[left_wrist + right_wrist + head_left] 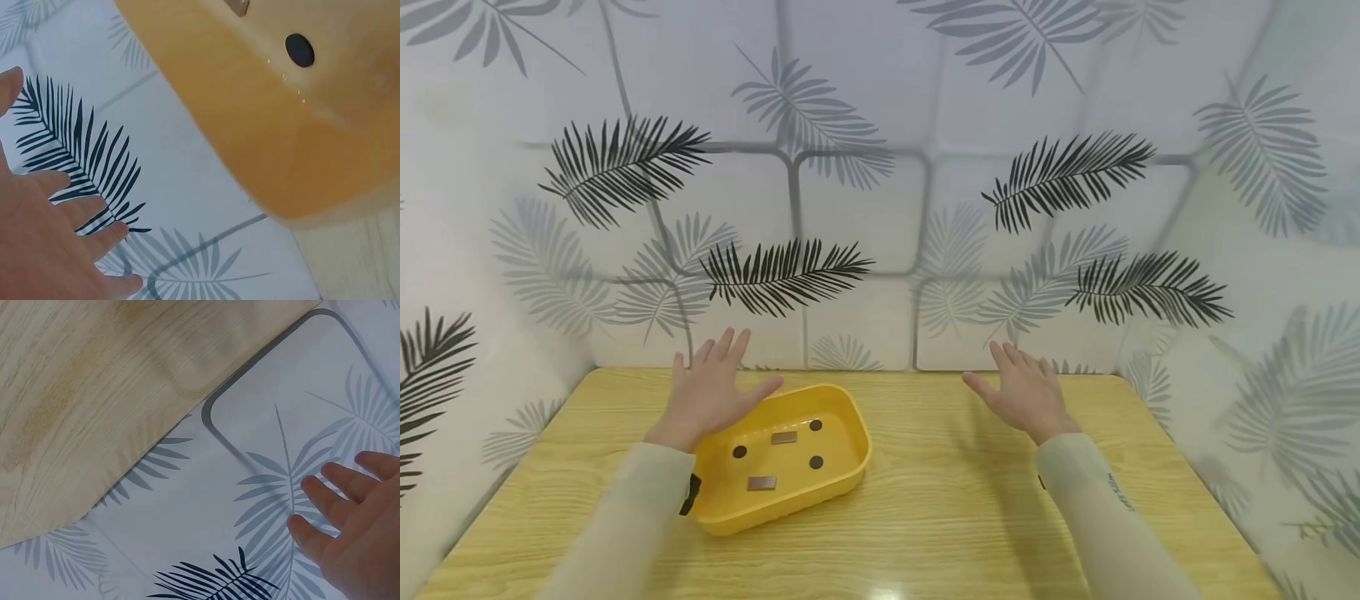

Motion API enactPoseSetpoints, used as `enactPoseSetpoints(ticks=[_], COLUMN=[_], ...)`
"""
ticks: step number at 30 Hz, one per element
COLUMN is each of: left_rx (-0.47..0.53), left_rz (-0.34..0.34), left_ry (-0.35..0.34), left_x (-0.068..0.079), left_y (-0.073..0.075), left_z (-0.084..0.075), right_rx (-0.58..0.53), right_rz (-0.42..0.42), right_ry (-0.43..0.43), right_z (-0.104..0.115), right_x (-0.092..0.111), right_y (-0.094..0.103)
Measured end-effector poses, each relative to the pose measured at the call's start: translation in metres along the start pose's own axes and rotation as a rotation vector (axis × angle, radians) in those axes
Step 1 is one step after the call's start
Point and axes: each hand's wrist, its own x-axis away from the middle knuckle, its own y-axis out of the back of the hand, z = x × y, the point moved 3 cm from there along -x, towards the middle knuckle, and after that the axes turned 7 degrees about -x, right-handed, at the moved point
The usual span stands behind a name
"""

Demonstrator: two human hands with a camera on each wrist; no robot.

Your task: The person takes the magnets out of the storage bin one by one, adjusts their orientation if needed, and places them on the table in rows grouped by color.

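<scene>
In the head view my left hand (pixel 709 398) is held over the back left corner of a yellow plastic tray (pixel 782 498), fingers spread and straight, holding nothing. Inside the tray lie several small flat pieces: round black discs, among them one black disc (pixel 816 462), and two brownish rectangles, one a rectangular piece (pixel 762 483). The left wrist view shows the tray wall (pixel 250 144) beyond the spread fingers. My right hand (pixel 1024 395) hovers over the table's back right part with its fingers extended and nothing in it; the right wrist view shows the fingers apart.
A light wood-grain table (pixel 925 517) carries the tray on its left half. Behind it and at both sides stand pale walls (pixel 865 208) with a leaf pattern, meeting the table's back edge. A dark strap piece (pixel 690 495) shows at the left wrist.
</scene>
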Motion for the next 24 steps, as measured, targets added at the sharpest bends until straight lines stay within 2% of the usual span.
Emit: enactPoseSetpoints(ticks=[10,24], left_rx=[0.042,0.076], left_rz=[0.007,-0.003], left_ry=[0.005,0.020], left_x=[0.010,0.033], left_y=[0.015,0.014], left_z=[0.010,0.027], right_rx=[-0.038,-0.041], right_rz=[-0.003,-0.051], right_ry=[0.029,0.104], right_z=[0.010,0.033], right_x=[0.001,0.000], right_y=[0.001,-0.010])
